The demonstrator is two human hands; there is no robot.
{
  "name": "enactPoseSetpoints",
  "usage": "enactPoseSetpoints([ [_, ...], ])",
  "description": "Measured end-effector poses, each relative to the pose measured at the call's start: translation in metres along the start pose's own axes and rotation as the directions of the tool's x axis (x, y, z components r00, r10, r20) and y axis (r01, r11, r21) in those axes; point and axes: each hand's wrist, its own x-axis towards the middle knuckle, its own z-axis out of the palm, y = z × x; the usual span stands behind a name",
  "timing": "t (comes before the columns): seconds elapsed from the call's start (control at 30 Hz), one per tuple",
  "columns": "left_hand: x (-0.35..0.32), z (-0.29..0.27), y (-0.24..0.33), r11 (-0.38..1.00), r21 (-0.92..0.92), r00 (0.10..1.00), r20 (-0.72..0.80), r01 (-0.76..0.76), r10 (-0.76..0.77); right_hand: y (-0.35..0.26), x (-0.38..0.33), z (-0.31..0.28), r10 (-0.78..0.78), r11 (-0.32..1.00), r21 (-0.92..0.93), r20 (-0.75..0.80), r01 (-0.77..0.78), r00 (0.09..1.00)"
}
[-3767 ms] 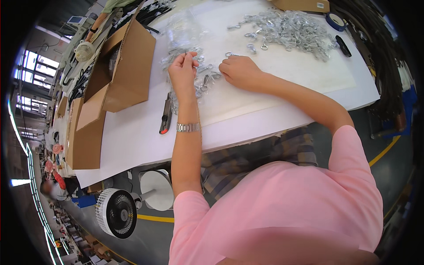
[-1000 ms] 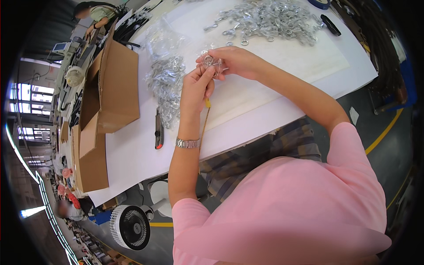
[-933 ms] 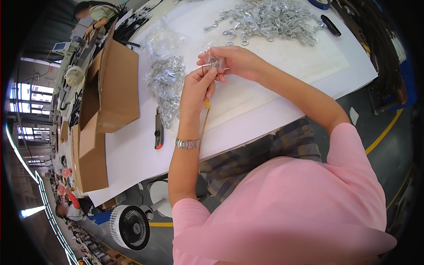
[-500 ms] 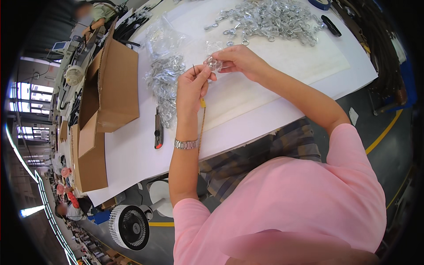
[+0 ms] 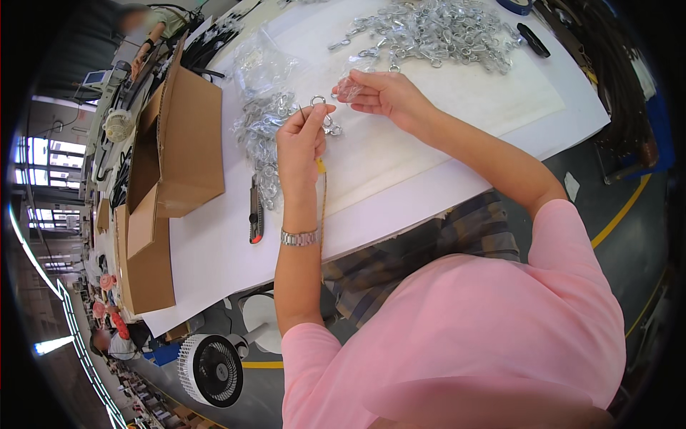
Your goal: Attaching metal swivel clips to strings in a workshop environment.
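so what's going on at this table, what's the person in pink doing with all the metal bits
A person in a pink shirt sits at a white table, working with small metal ring fittings. The left hand holds one ring fitting up between its fingers, while the right hand pinches a small clear plastic bag just beside it. A pile of bagged fittings lies left of the hands, a loose heap of fittings farther back, and a utility knife and open cardboard boxes lie to the left.

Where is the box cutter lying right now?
In the head view, the box cutter lies on the white table, left of the person's left hand, between the cardboard box and that wrist.
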Motion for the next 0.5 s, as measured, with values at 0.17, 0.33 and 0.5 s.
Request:
enactPoseSetpoints([
  [0.17,-0.002,0.009,-0.001,0.994,-0.016,0.993,-0.051,-0.105,0.104,0.001,-0.002,0.005,-0.005,1.0,-0.015,-0.011,0.005,1.0],
  [0.33,-0.01,0.022,0.002,0.974,0.111,0.97,-0.121,-0.196,0.209,0.006,-0.003,0.009,-0.024,1.0,-0.012,-0.034,0.024,0.999],
  [0.5,-0.013,0.029,0.0,0.892,0.379,0.947,-0.104,-0.245,0.304,0.013,-0.005,0.009,-0.08,0.994,0.086,0.096,0.071,0.992],
])
